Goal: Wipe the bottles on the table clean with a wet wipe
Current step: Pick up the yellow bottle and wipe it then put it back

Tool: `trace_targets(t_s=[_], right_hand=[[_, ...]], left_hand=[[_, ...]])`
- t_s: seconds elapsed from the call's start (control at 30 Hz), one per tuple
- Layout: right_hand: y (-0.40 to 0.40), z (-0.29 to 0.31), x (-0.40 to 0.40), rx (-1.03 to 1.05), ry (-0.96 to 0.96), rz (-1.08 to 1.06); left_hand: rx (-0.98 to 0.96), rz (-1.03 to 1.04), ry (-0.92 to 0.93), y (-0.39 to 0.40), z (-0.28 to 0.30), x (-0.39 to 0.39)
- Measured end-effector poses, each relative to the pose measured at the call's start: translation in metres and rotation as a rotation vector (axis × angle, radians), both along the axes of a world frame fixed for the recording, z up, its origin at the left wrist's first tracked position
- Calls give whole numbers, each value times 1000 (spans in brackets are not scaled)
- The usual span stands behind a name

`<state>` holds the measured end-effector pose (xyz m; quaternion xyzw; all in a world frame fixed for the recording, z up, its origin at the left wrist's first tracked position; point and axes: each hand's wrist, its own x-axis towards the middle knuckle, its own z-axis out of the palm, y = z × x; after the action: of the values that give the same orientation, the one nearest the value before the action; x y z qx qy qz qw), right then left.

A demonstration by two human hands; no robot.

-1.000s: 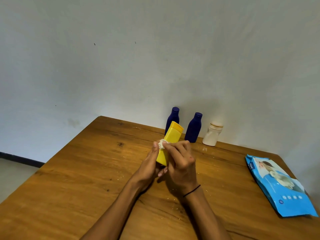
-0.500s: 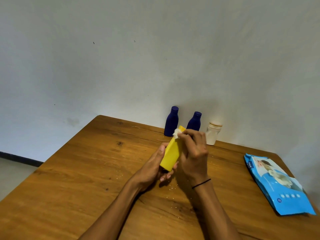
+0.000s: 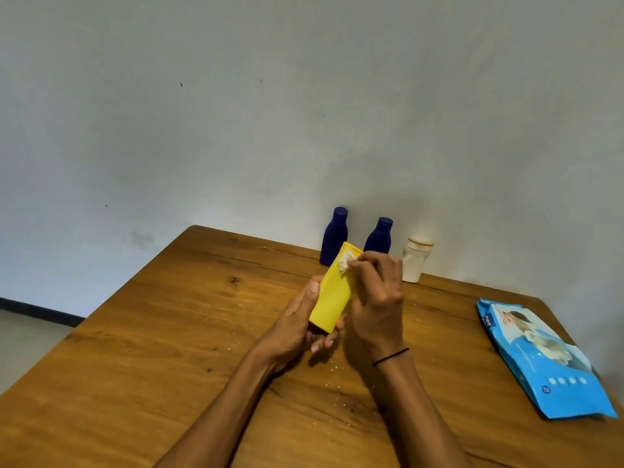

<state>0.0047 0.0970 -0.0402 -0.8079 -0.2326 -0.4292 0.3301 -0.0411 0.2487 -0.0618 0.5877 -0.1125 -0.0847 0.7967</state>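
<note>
Head view: your left hand grips the yellow plastic bottle; right hand pinches the white wet wipe at its top. Hard rubbing could likely slip it onto the wooden desk.

You have four bottles in all: one yellow bottle in your grip, two dark blue bottles standing just beyond it, and one white bottle beyond and to the right. One crumpled wet wipe sits at the top of the grip. One blue wipes pack lies well to the right of it on the one wooden surface.
</note>
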Motion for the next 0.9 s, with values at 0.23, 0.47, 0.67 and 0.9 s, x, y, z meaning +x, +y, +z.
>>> trace_targets(t_s=[0.23,0.47,0.67,0.9], right_hand=[[-8,5,10,192,81,126],[11,-9,-7,109,211,322],[15,-9,-7,145,137,183],[-8,11,11,385,92,80]], left_hand=[[39,14,-27,1,-1,1],[27,194,-83,8,-3,8],[38,152,-61,8,-2,5],[135,-7,-56,2,-1,1]])
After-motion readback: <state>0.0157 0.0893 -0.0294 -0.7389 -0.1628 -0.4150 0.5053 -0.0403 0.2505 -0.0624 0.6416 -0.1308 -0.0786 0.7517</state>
